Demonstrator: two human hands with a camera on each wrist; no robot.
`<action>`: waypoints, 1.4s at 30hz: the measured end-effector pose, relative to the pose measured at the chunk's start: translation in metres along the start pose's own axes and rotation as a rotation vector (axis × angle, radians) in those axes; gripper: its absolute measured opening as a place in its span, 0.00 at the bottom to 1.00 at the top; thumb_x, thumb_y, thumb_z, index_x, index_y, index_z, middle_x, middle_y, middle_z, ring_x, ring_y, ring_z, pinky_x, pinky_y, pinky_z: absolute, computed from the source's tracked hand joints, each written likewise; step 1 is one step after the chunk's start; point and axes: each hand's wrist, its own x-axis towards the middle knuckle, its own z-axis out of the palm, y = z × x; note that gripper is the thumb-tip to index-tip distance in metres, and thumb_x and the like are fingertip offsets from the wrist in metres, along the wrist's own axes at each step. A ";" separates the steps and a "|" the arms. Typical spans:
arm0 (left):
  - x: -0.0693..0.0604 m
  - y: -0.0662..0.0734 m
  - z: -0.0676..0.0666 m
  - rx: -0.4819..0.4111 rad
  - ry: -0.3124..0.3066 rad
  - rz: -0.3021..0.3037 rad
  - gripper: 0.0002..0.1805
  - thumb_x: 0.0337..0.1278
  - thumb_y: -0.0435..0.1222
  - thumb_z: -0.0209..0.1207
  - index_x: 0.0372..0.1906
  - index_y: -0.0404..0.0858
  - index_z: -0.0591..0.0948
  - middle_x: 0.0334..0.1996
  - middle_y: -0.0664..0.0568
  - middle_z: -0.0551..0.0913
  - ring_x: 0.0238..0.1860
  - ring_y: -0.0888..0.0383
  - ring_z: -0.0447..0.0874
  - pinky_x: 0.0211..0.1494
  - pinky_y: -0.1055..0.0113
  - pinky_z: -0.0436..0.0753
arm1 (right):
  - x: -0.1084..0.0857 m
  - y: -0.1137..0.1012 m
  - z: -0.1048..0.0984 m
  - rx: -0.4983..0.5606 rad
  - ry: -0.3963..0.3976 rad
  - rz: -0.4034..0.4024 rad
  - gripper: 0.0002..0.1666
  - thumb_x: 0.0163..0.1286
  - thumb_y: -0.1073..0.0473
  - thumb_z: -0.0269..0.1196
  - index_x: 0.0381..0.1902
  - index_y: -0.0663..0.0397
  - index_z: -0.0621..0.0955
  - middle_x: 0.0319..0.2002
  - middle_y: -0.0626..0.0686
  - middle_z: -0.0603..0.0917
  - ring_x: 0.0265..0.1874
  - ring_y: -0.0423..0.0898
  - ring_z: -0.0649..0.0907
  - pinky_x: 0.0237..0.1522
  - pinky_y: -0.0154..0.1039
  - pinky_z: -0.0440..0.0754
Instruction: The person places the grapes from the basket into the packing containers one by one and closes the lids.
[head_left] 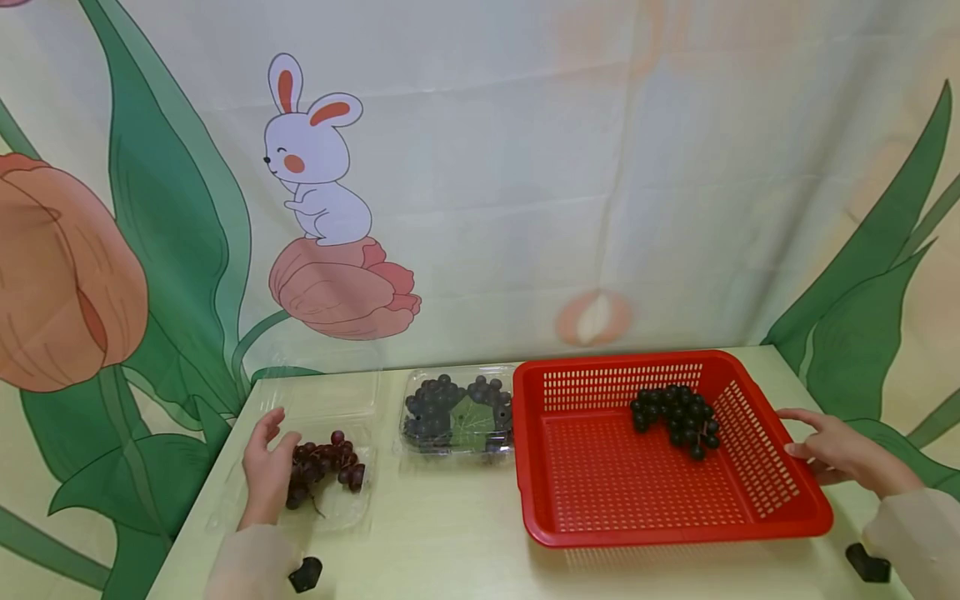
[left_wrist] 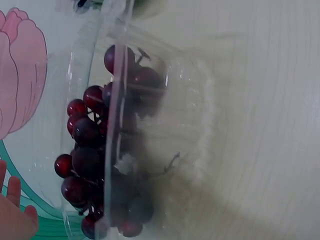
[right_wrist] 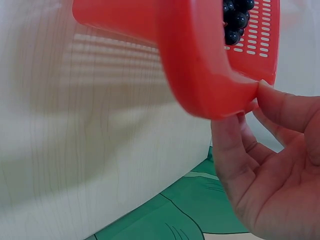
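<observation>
A red basket with dark grapes inside stands at the right of the table. My right hand holds its right rim; in the right wrist view the thumb and fingers of the hand pinch the rim. At the left, reddish grapes lie in an open clear box. My left hand is at the box's left side, fingers raised and relaxed. The left wrist view shows the grapes behind the clear wall and the hand at the edge, gripping nothing visible.
Between the open box and the basket sits a closed clear box of dark grapes with a green leaf. The open box's clear lid stands up behind it. A printed cloth hangs along the table's back edge.
</observation>
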 end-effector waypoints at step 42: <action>-0.040 0.099 0.089 -0.083 -0.495 0.293 0.19 0.57 0.31 0.51 0.54 0.35 0.70 0.55 0.42 0.71 0.58 0.49 0.61 0.64 0.50 0.50 | 0.003 0.001 -0.001 -0.009 -0.004 0.002 0.39 0.62 0.66 0.50 0.66 0.66 0.44 0.32 0.55 0.81 0.25 0.49 0.82 0.31 0.44 0.81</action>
